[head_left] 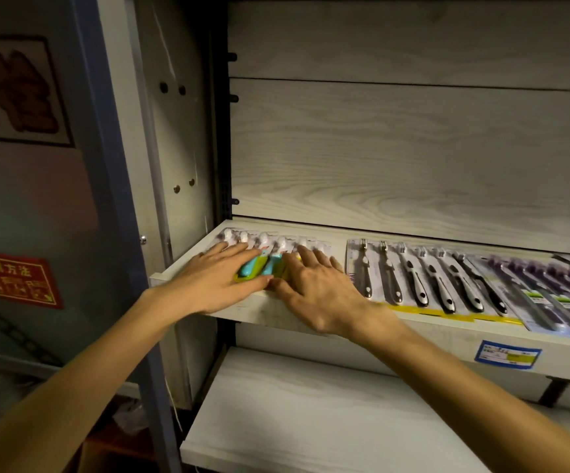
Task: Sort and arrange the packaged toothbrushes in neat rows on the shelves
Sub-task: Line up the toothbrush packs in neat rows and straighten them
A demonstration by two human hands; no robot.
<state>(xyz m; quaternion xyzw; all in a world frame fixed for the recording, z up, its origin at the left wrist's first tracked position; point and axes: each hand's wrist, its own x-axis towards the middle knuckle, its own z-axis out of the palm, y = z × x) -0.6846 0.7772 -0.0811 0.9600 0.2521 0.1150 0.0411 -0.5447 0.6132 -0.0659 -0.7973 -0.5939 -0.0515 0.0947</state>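
Note:
A row of packaged toothbrushes with teal and green handles (266, 257) lies at the left end of the pale wooden shelf (447, 339). My left hand (208, 281) rests flat on the left packs, fingers straight. My right hand (314, 288) lies flat on the right packs of that row, thumb at the shelf's front edge. To the right lie a row of black-and-white toothbrush packs (427, 278) and a row of purple toothbrush packs (557, 295), overlapping side by side.
A lower shelf (311, 414) sits below. A blue price label (507, 359) is stuck on the upper shelf's front edge. A grey cabinet frame (113, 199) with a red sticker (13, 281) stands to the left. The wooden back panel (413, 148) rises behind.

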